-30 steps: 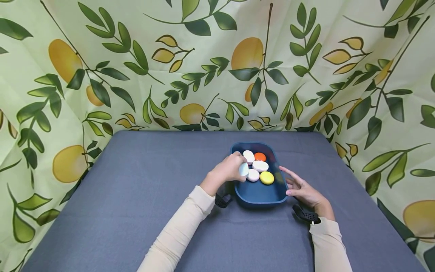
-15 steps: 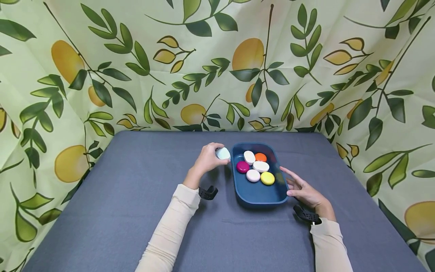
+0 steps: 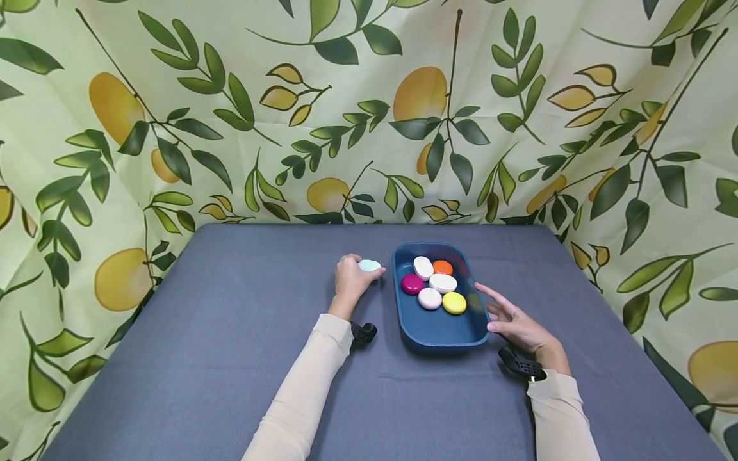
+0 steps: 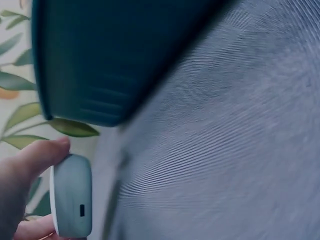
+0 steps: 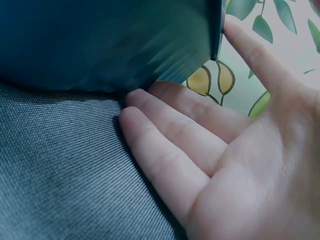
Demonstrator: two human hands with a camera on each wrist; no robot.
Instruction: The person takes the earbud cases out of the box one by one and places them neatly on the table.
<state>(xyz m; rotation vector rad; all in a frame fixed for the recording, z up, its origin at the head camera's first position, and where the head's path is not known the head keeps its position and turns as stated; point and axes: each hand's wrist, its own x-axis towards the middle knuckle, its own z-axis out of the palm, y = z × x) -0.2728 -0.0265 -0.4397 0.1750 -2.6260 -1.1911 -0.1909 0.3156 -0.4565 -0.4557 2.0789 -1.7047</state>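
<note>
My left hand (image 3: pixel 352 280) pinches a pale blue earbud case (image 4: pixel 73 196) between thumb and fingers, just left of the blue box (image 3: pixel 444 334). A small dark port slot shows on the case in the left wrist view; whether it touches the table is unclear. My right hand (image 5: pixel 240 150) has its fingers extended against the box's right side. In the box lie a magenta rounded piece (image 3: pixel 412 283), an orange one (image 3: pixel 442 267), a yellow one (image 3: pixel 454 303), a pale pink one (image 3: pixel 429 298) and two white oval ones, the nearer white oval (image 3: pixel 442 283) near the middle.
A dark grey-blue cloth (image 3: pixel 230 358) covers the table. Behind and at both sides hangs a curtain (image 3: pixel 357 115) printed with leaves and fruit. Each wrist wears a black band, such as the right band (image 3: pixel 521 365).
My left hand has carried the pale blue case out over the box's left side and lower toward the table, uncovering the magenta piece. My right hand stays at the box.
</note>
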